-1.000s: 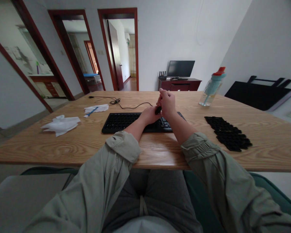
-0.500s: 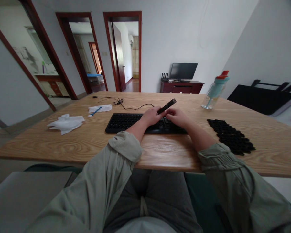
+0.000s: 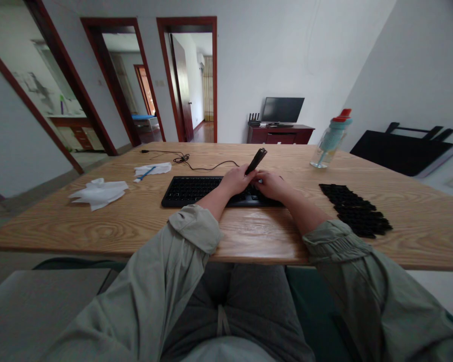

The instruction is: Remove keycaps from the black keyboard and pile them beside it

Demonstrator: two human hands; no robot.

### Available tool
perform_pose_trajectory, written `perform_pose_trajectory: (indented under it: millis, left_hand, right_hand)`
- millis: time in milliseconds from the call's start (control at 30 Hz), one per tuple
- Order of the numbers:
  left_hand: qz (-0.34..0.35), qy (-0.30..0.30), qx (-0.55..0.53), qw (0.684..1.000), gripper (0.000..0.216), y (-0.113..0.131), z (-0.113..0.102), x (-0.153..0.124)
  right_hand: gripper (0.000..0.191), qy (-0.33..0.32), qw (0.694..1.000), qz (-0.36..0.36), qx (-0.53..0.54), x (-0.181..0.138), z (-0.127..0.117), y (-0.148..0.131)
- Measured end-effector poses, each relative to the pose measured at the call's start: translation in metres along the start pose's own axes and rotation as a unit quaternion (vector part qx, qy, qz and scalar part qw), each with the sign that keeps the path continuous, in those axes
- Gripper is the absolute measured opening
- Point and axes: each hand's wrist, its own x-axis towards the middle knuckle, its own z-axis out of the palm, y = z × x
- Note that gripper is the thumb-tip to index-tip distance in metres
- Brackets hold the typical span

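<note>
A black keyboard (image 3: 191, 191) lies on the wooden table in front of me, and both my hands are over its right half. My left hand (image 3: 236, 180) is closed around a black stick-shaped tool (image 3: 256, 161), whose upper end tilts up and to the right. The tool's lower end is hidden by my fingers. Right beside it, my right hand (image 3: 271, 185) has its fingers bent together low over the keys, near the tool and my left fingers. What its fingertips hold, if anything, is hidden.
Rows of small black pieces (image 3: 357, 211) lie to the right. A bottle with a red lid (image 3: 331, 138) stands behind them. To the left are a crumpled white tissue (image 3: 98, 193) and a blue-handled brush (image 3: 145, 174) on another tissue (image 3: 161, 168). The keyboard's cable (image 3: 207, 168) runs behind it.
The tool in my left hand has turned somewhat more upright. My right hand has shifted slightly left and its fingers are drawn in closer to my left hand. The view has moved a little.
</note>
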Motion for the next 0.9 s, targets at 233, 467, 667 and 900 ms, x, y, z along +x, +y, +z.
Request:
perform_pose_trajectory:
  millis: [233,467,667,900]
  left_hand:
    - [-0.016,0.009,-0.021,1.0,0.044,-0.0028,0.0026,0.0012]
    - [-0.003,0.017,-0.011,1.0,0.041,-0.0006,0.0011,-0.0016]
    - [-0.013,0.017,0.024,0.999,0.042,0.0027,0.0003,-0.0029]
    - [-0.007,0.026,0.045,0.999,0.043,0.0036,-0.0009,-0.0027]
  right_hand:
    - [0.021,0.041,0.999,0.029,0.005,-0.0024,0.0064,-0.0014]
    - [0.017,0.029,0.998,0.041,0.027,-0.0038,0.0044,-0.0043]
    - [0.02,0.016,0.999,0.034,-0.016,-0.004,0.0056,-0.0039]
    - [0.023,0.014,0.999,0.02,-0.036,-0.0027,0.0076,-0.0031]
